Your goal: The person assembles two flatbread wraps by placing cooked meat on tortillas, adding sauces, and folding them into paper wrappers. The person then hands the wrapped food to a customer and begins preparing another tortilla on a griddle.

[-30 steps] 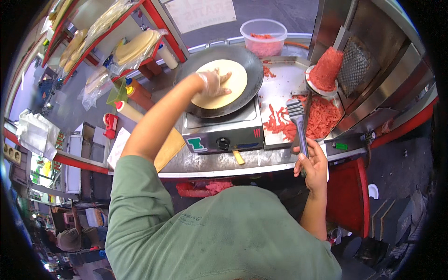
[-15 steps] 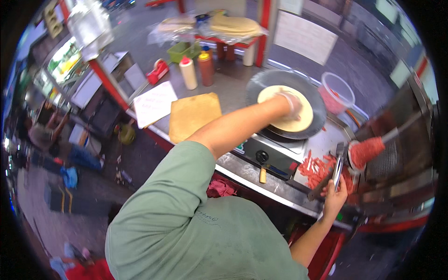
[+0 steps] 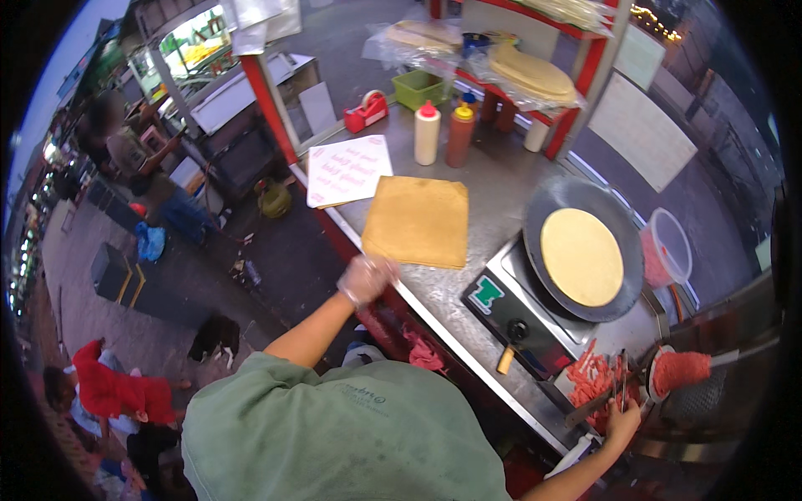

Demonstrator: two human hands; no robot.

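Note:
My left hand [image 3: 369,280], in a clear plastic glove, is by the near counter edge, just below the square brown paper sheets [image 3: 418,221]. Its fingers are too blurred and turned away to read. In my right hand [image 3: 622,424] is a pair of metal tongs [image 3: 618,380], down among shredded reddish meat [image 3: 591,377] at the counter's right end. A dark knife blade [image 3: 587,410] lies beside that hand. A round pale flatbread [image 3: 582,257] lies flat in the dark wide pan [image 3: 631,242], which sits on the gas stove [image 3: 501,284].
A meat cone [image 3: 681,372] on a spit stands at the right, near a clear tub [image 3: 671,242]. Farther back are a white sauce bottle [image 3: 426,135], a red-brown bottle [image 3: 459,138], a red tape dispenser [image 3: 365,113] and stacked flatbreads [image 3: 530,73]. People [image 3: 125,380] are off to the left.
My left hand has come off the flatbread and back to the near counter edge. My view has turned left. The tongs stay in my right hand, by the meat.

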